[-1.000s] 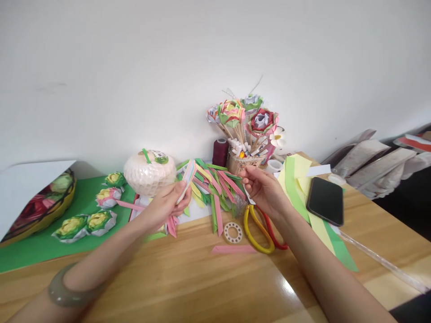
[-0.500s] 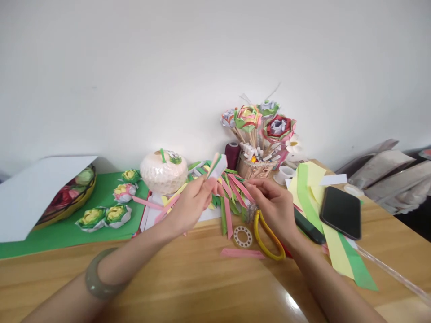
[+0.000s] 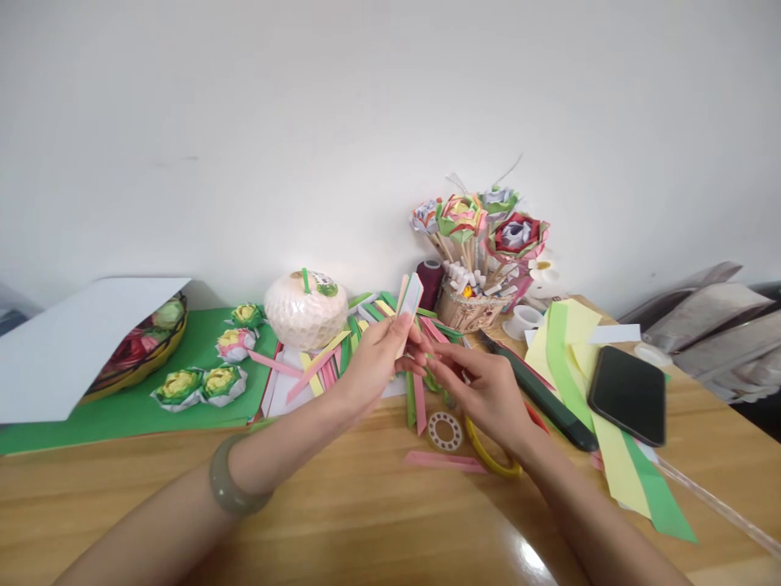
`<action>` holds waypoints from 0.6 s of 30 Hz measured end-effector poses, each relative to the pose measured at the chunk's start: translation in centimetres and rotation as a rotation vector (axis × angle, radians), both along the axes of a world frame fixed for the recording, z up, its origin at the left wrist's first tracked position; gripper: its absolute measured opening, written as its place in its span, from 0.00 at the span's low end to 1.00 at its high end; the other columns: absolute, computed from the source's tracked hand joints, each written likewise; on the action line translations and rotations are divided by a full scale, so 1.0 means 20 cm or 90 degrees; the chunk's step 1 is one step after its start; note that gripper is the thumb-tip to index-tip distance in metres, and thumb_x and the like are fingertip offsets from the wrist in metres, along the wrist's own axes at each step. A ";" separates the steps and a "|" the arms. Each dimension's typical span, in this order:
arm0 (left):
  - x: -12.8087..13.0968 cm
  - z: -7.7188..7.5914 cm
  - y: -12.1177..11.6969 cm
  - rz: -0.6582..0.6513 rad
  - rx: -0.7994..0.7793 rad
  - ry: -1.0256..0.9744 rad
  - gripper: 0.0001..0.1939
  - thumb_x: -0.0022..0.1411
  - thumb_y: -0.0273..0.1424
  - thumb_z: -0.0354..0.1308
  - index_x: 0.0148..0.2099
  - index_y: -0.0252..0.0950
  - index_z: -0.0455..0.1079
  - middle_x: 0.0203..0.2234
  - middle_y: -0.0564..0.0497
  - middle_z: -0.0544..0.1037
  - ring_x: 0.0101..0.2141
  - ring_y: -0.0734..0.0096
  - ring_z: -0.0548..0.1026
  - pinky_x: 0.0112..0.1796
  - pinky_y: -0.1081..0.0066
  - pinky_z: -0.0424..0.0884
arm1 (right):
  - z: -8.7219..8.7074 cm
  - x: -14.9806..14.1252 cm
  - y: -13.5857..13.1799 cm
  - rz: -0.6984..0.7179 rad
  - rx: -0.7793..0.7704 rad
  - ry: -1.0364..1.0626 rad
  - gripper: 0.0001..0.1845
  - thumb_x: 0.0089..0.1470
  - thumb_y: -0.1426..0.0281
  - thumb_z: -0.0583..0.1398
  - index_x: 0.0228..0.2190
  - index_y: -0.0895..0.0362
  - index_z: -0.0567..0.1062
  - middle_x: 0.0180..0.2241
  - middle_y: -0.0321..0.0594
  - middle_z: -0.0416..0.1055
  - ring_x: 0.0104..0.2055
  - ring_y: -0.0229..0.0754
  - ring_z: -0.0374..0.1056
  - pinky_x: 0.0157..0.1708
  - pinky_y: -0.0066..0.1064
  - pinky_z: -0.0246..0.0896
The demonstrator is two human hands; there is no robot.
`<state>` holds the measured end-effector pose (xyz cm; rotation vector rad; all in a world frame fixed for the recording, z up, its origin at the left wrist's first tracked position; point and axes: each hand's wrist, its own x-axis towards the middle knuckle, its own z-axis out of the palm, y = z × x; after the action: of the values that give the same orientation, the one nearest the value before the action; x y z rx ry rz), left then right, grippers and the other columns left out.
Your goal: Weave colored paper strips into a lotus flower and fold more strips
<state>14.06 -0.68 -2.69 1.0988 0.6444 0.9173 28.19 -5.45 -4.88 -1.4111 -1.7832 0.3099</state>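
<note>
My left hand is closed around a small bundle of folded paper strips, white, pink and pale blue at their upper ends. Its fingertips meet those of my right hand, which are drawn together in a pinch; what lies between them is hidden. Beneath both hands, folded paper strips in pink, green and yellow spread over white paper. A roll of tape lies just below my right hand. The yellow-handled scissors are partly covered by that hand.
Paper flowers on sticks stand in a basket by the wall, beside a maroon thread spool. A wrapped coconut sits left of it. Right are a dark cutter, a phone and paper sheets. Paper lotuses rest at left.
My right hand has moved left and up to meet my left hand. The bundle in my left hand has turned more upright. The whole view has shifted slightly.
</note>
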 end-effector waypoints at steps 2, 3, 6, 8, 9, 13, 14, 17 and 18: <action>-0.01 0.00 0.01 0.016 0.007 0.005 0.17 0.63 0.35 0.46 0.24 0.33 0.61 0.19 0.54 0.66 0.19 0.81 0.65 0.21 0.80 0.64 | 0.02 0.02 0.01 0.014 -0.034 0.029 0.14 0.55 0.67 0.53 0.38 0.57 0.76 0.31 0.39 0.76 0.28 0.39 0.68 0.28 0.28 0.60; -0.02 0.00 0.02 0.021 0.011 0.011 0.17 0.63 0.35 0.46 0.24 0.33 0.61 0.19 0.55 0.65 0.19 0.81 0.63 0.20 0.80 0.63 | 0.03 0.04 0.01 0.008 -0.036 0.049 0.14 0.55 0.68 0.52 0.38 0.56 0.76 0.34 0.40 0.76 0.33 0.41 0.69 0.32 0.29 0.61; -0.03 -0.01 0.04 0.030 0.016 0.020 0.17 0.63 0.35 0.47 0.23 0.33 0.61 0.18 0.56 0.63 0.18 0.82 0.61 0.19 0.81 0.60 | 0.05 0.09 0.03 -0.041 -0.006 0.101 0.13 0.54 0.71 0.51 0.34 0.56 0.75 0.35 0.40 0.75 0.38 0.42 0.68 0.38 0.31 0.60; -0.04 -0.02 0.05 0.036 0.009 0.019 0.17 0.62 0.36 0.48 0.23 0.33 0.61 0.18 0.56 0.63 0.19 0.82 0.61 0.19 0.81 0.60 | 0.05 0.13 0.03 -0.077 0.010 0.134 0.11 0.51 0.73 0.52 0.30 0.56 0.74 0.32 0.39 0.73 0.36 0.42 0.68 0.35 0.31 0.60; -0.04 -0.02 0.05 0.038 0.006 0.018 0.17 0.62 0.36 0.48 0.23 0.33 0.61 0.18 0.56 0.63 0.19 0.82 0.61 0.19 0.81 0.60 | 0.06 0.14 0.03 -0.090 0.015 0.150 0.10 0.49 0.74 0.52 0.28 0.56 0.73 0.30 0.38 0.72 0.34 0.41 0.67 0.34 0.31 0.59; -0.04 -0.03 0.06 0.021 0.021 0.016 0.18 0.61 0.39 0.49 0.23 0.33 0.60 0.18 0.56 0.63 0.19 0.82 0.61 0.19 0.81 0.60 | 0.10 0.17 0.02 -0.074 -0.008 0.125 0.06 0.45 0.74 0.53 0.26 0.56 0.69 0.29 0.37 0.68 0.30 0.40 0.63 0.30 0.30 0.57; -0.05 -0.04 0.06 0.016 0.029 0.017 0.18 0.61 0.39 0.49 0.23 0.33 0.60 0.18 0.56 0.62 0.19 0.82 0.61 0.19 0.81 0.59 | 0.11 0.17 0.02 -0.062 -0.020 0.086 0.06 0.45 0.74 0.53 0.28 0.56 0.69 0.30 0.37 0.67 0.31 0.40 0.63 0.31 0.31 0.57; -0.05 -0.04 0.07 0.011 0.053 0.023 0.18 0.61 0.40 0.49 0.24 0.34 0.60 0.18 0.56 0.62 0.18 0.82 0.60 0.19 0.81 0.58 | 0.11 0.17 0.02 -0.022 -0.063 -0.068 0.11 0.45 0.72 0.57 0.35 0.55 0.69 0.36 0.39 0.67 0.37 0.43 0.63 0.37 0.34 0.58; -0.05 -0.05 0.08 0.014 0.059 0.028 0.18 0.61 0.40 0.49 0.24 0.34 0.60 0.18 0.56 0.62 0.18 0.82 0.60 0.19 0.81 0.58 | 0.10 0.17 0.03 -0.005 -0.081 -0.113 0.12 0.45 0.71 0.58 0.36 0.55 0.69 0.37 0.40 0.67 0.39 0.44 0.64 0.39 0.34 0.58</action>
<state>12.98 0.83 -3.59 1.1997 0.6567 0.9518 31.66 -4.85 -2.79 -1.5773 -1.9287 0.3070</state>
